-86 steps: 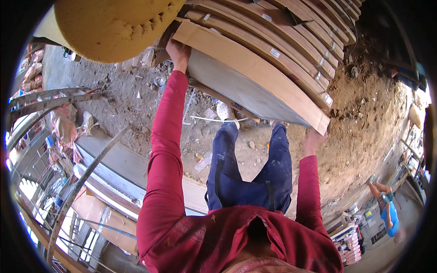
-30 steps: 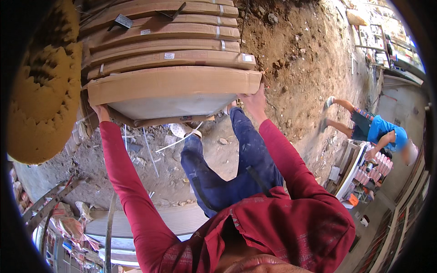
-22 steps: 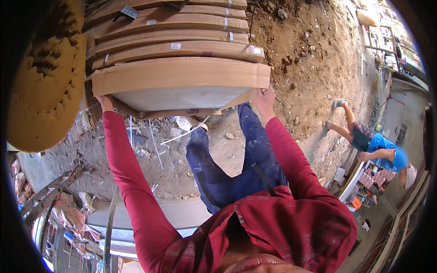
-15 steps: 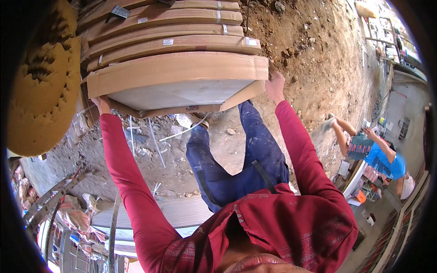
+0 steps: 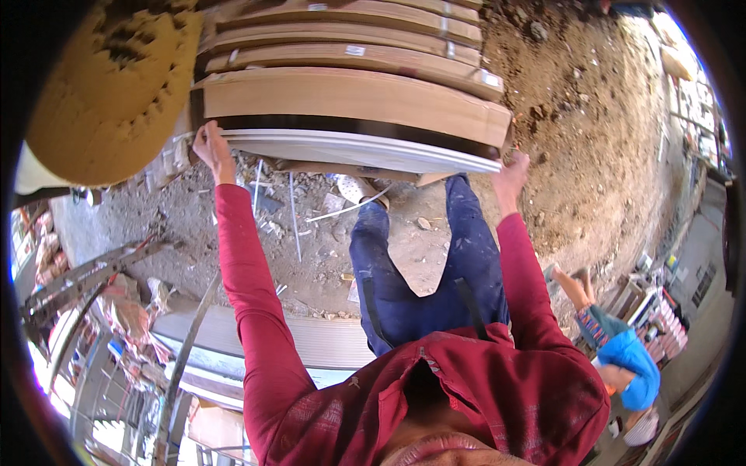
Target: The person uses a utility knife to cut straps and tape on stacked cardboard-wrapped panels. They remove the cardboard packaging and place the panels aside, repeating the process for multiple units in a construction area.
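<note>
A thin flat panel with a white edge (image 5: 357,146) stands partly out of an opened cardboard carton (image 5: 350,92), with a dark gap between the two. At the panel's left end, my left hand (image 5: 216,154) is closed with its fingertips on the corner. My right hand (image 5: 510,180) is closed at the opposite end, its thumb side against the panel's corner. Both arms reach forward over my legs. Carton flaps hang below the panel, and its lower face is partly in shadow.
Several more flat cartons (image 5: 350,53) stack behind the opened one. A yellow foam-like mass (image 5: 116,101) is at far left. White straps (image 5: 295,217) and rubble lie on the dirt ground. Metal bars (image 5: 93,272) stand at left. Another person in blue (image 5: 629,369) is at right.
The panel has come up out of the carton toward me, opening a dark gap. Both hands have shifted from the carton's ends to the panel's ends. The other person has bent or moved nearer.
</note>
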`<control>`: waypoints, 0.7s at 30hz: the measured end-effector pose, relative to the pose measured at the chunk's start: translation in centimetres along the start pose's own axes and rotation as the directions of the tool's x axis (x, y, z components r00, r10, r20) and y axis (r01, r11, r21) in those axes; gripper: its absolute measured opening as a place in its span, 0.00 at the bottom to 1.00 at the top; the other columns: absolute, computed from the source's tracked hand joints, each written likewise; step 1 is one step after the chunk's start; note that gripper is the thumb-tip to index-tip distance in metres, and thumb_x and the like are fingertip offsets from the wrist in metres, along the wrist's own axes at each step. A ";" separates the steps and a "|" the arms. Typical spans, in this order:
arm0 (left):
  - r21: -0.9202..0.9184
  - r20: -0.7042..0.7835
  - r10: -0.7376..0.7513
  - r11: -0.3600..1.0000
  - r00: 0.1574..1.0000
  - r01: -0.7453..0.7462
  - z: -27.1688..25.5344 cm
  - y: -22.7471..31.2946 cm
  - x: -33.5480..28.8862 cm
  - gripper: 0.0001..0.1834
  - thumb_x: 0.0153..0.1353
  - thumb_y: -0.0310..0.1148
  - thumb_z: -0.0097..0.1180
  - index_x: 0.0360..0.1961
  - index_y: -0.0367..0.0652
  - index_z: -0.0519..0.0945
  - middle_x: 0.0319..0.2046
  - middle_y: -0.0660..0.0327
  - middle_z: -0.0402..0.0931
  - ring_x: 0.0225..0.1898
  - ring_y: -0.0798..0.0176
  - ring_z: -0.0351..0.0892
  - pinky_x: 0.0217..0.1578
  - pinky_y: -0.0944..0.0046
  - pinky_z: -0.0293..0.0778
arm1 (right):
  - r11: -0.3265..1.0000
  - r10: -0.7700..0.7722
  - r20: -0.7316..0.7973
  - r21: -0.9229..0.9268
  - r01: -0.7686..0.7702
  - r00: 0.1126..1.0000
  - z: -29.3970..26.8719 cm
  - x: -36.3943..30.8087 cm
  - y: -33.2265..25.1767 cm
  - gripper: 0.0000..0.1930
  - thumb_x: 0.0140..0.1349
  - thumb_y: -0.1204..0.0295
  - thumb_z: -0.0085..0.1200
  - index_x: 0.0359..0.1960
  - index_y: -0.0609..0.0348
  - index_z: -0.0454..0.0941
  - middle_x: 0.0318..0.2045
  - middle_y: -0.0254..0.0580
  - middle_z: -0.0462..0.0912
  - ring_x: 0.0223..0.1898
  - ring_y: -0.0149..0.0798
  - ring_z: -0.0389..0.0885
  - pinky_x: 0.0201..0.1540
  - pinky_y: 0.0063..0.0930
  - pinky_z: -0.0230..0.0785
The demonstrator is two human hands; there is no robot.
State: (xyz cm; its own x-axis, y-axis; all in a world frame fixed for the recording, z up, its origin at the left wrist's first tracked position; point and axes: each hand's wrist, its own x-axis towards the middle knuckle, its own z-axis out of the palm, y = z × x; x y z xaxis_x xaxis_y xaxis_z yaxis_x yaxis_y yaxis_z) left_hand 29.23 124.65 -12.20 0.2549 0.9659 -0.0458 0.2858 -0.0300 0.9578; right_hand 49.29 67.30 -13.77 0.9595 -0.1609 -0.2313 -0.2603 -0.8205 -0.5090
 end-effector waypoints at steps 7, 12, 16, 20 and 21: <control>-0.072 -0.036 -0.013 0.997 0.999 0.010 -4.8 0.0 -2.6 0.14 0.58 0.32 0.52 0.17 0.38 0.73 0.16 0.64 0.70 0.22 0.71 0.66 0.27 0.68 0.63 | 0.301 0.182 0.936 0.238 -0.924 0.300 -2.0 -2.4 0.1 0.14 0.68 0.66 0.51 0.48 0.63 0.75 0.35 0.47 0.81 0.36 0.46 0.83 0.42 0.53 0.80; -0.092 -0.013 -0.010 0.996 1.000 0.009 -6.4 0.3 -5.0 0.16 0.61 0.31 0.49 0.16 0.37 0.74 0.17 0.61 0.73 0.24 0.69 0.70 0.31 0.67 0.64 | 0.644 0.259 0.959 -0.080 -0.761 0.118 -1.2 -0.8 1.7 0.15 0.65 0.65 0.52 0.41 0.69 0.79 0.31 0.50 0.83 0.29 0.41 0.84 0.34 0.33 0.81; -0.022 -0.016 -0.024 0.999 1.000 0.024 -9.8 -0.9 -6.0 0.24 0.70 0.41 0.48 0.19 0.35 0.77 0.23 0.58 0.79 0.28 0.68 0.74 0.35 0.67 0.67 | 0.895 0.399 0.869 -0.299 -0.329 0.294 0.8 -2.2 0.9 0.16 0.64 0.61 0.50 0.39 0.61 0.83 0.29 0.41 0.84 0.28 0.31 0.82 0.31 0.29 0.74; 0.098 -0.010 -0.068 0.993 0.998 0.069 -9.0 1.4 -6.9 0.26 0.71 0.46 0.46 0.28 0.35 0.82 0.28 0.58 0.82 0.32 0.68 0.76 0.41 0.65 0.70 | 0.945 0.309 0.876 -0.326 -0.018 0.369 1.0 -2.9 2.1 0.22 0.66 0.53 0.50 0.44 0.61 0.83 0.36 0.46 0.86 0.36 0.38 0.82 0.42 0.30 0.70; 0.087 -0.054 -0.068 0.994 0.996 0.072 -9.0 1.5 -7.0 0.25 0.72 0.46 0.44 0.34 0.35 0.83 0.25 0.62 0.80 0.31 0.69 0.75 0.41 0.65 0.70 | 0.952 0.288 0.887 -0.306 -0.008 0.362 1.5 -2.8 1.6 0.22 0.65 0.54 0.51 0.44 0.62 0.83 0.35 0.46 0.86 0.34 0.35 0.81 0.40 0.28 0.70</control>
State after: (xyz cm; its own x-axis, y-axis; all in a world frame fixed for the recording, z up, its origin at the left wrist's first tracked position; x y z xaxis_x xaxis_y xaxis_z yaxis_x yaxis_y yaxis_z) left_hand 19.57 120.20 -7.84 0.1849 0.9781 -0.0953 0.3832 0.0175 0.9235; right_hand 46.01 67.26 -15.15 0.1767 0.1924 -0.9653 -0.2222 -0.9476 -0.2295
